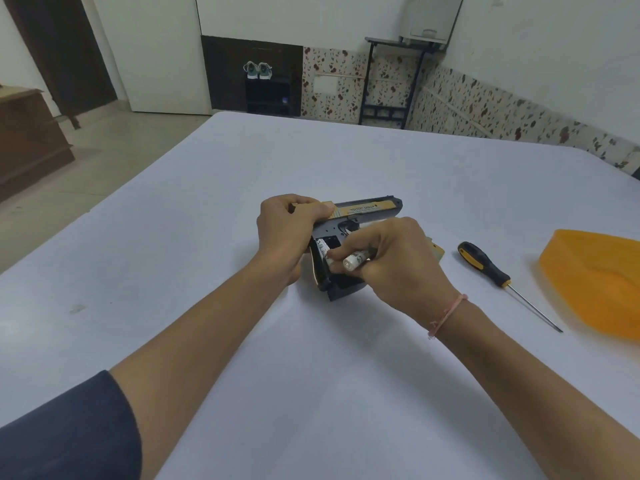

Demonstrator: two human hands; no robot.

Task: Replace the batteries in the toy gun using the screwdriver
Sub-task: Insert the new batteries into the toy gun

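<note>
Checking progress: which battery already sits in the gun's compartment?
The battery at the compartment's far end; the other battery is pinched by the right hand.

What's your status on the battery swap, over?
Left hand grips toy gun at its rear. Right hand pinches white battery at the open grip compartment; second battery seated inside. Screwdriver lies on table. Nothing in the way.

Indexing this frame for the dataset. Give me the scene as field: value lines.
left hand: grips the rear of the toy gun
right hand: pinches a white battery at the open grip compartment
compartment: cover off, second battery seated inside
screwdriver: lying on the table, right of the hands, untouched
orange plastic tub: on the table, far right
</note>
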